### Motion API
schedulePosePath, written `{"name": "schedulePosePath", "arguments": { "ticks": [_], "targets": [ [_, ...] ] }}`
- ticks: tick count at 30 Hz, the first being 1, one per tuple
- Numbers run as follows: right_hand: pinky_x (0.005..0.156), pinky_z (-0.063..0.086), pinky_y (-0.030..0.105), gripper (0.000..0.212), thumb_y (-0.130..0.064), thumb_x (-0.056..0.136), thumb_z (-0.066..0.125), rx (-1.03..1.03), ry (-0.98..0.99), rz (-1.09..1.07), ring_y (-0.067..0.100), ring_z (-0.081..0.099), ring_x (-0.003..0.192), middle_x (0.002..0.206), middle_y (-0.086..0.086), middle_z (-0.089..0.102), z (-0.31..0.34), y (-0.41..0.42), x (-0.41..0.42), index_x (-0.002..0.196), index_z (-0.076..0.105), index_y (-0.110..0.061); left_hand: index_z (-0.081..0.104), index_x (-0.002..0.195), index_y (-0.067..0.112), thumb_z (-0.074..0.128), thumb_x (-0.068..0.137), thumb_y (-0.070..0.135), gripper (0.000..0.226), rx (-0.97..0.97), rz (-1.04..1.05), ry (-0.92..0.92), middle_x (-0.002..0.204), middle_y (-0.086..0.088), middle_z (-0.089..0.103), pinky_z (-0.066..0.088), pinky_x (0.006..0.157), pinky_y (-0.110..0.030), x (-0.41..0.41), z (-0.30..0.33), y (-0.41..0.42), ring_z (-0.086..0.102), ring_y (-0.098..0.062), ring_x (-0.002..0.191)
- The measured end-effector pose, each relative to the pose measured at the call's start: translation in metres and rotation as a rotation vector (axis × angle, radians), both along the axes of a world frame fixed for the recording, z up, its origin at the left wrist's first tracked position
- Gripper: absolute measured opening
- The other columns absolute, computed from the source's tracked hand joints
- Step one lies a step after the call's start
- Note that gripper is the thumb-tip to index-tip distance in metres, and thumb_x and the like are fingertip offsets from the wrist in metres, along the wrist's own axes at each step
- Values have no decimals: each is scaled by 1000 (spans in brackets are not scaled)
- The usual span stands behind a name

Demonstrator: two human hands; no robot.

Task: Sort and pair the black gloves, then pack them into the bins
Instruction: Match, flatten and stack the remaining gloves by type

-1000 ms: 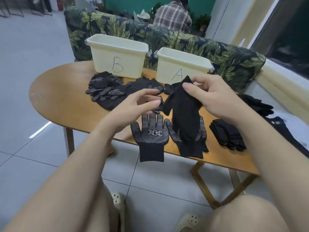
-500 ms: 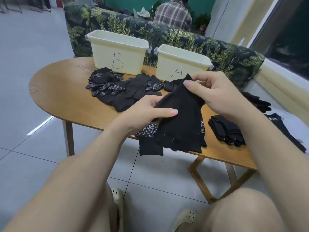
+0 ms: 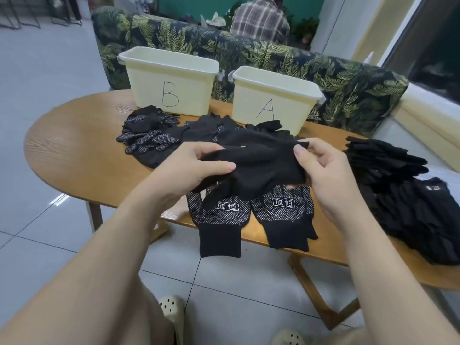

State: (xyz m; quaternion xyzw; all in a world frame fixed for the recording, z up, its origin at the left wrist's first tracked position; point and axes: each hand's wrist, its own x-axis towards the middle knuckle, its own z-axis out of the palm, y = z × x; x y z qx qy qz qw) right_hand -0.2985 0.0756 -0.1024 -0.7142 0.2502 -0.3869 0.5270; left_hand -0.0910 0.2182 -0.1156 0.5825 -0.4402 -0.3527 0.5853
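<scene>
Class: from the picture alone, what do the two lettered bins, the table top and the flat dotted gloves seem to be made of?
Bins: likely plastic; smooth cream walls, moulded rims.
Table: wood or wood veneer; visible grain, matte tan finish.
Dotted gloves: black knit fabric with ribbed cuffs; the white grip dots are probably rubber or PVC, though the look cannot settle that.

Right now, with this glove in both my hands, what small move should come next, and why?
Probably turn the plain black glove to find its dotted side. Left hand and right hand both grip it above the two dotted gloves lying flat at the table edge, dots up.
</scene>
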Motion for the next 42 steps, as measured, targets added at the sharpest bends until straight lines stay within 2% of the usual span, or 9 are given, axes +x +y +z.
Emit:
{"name": "schedulePosePath", "arguments": {
  "ticks": [5,8,12,19,25,29,32,36,42],
  "targets": [
    [65,53,17,12,-9,96,65,104,-12,104,8,70,80,89,-5,77,-13,-8,1,107,69,-11,74,108,8,62,97,0,18,-59,50,-137,75,13,70,44,60,-8,8,4,-10,61,3,65],
    [76,56,23,25,-14,85,73,144,32,229,17,73,94,103,4,78,-12,-12,1,109,72,-8,75,108,10,59,98,0,21,-102,30,-180,76,11,70,44,61,-9,4,8,-11,60,1,66],
    [89,58,32,17,4,90,71,-35,170,257,18,72,95,102,13,77,-10,-17,5,102,75,-7,77,104,13,62,95,-5,25,-162,-23,-273,86,12,76,48,71,-9,-2,13,-5,68,2,81],
    [81,53,20,27,11,87,69,-143,46,167,4,67,86,97,9,75,-6,-13,15,86,74,-15,77,110,6,72,88,-2,24,-141,-245,-364,98,3,78,50,84,-15,3,9,14,72,-8,95],
    [82,57,25,38,21,91,53,38,-145,256,13,70,100,103,-2,75,-2,-5,21,87,72,-11,80,105,13,63,92,38,33,-129,-334,-155,104,-12,75,52,90,-43,8,-1,9,68,-28,99],
    [94,55,37,41,14,88,59,50,-218,350,27,66,113,111,8,73,-2,1,26,82,77,-22,73,110,11,59,99,32,27,-94,-26,-122,98,-3,75,56,84,-38,-9,-7,-12,67,-15,89],
    [97,55,40,33,8,86,62,60,-241,397,29,65,115,113,10,72,-1,5,27,82,77,-21,62,98,8,55,102,40,32,46,-199,95,75,7,54,48,70,-26,-22,-6,-21,45,-11,68],
    [93,55,35,39,20,89,57,37,-220,383,25,65,114,117,13,70,-1,5,24,85,74,-15,55,120,-14,58,102,35,53,85,-301,232,97,-21,61,46,91,-43,-30,-5,-25,54,-29,90],
    [84,58,32,28,10,92,63,105,-221,301,22,70,105,112,7,74,-3,6,23,104,71,-15,52,127,-15,70,91,24,57,-19,-204,310,108,-18,65,48,90,-41,-28,1,-22,58,-31,98]
  ]
}}
